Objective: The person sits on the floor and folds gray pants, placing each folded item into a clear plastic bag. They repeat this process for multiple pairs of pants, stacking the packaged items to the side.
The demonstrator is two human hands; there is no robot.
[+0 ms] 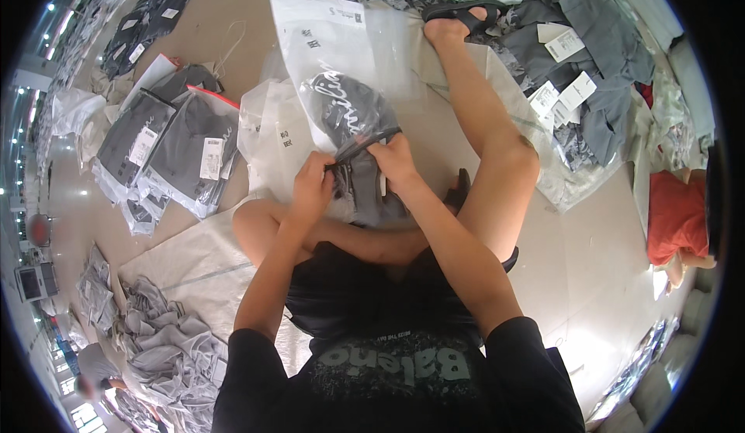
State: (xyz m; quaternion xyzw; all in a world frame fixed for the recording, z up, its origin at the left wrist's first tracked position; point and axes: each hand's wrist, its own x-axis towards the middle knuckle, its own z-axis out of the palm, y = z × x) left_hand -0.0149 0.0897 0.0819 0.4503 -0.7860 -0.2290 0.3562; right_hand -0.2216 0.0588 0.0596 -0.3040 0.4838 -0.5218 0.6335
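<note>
Between my bent legs, a clear plastic garment bag (299,37) with a white printed front lies on the floor. A folded grey garment (361,111) shows through its near end, and more grey cloth extends toward me below my hands. A dark band runs slantwise across it. My left hand (313,188) is closed on the band's left end, fingers pinched. My right hand (394,161) grips the other end, thumb pressed on it. Whether the band belongs to the bag or the garment I cannot tell. More flat plastic bags (268,138) lie underneath, to the left.
Bagged grey garments (190,146) with white tags are stacked on the left. Loose dark grey garments (582,29) with tags pile up at the far right. Crumpled grey cloth (174,355) lies at the near left. Another person in a red top (675,216) is at the right.
</note>
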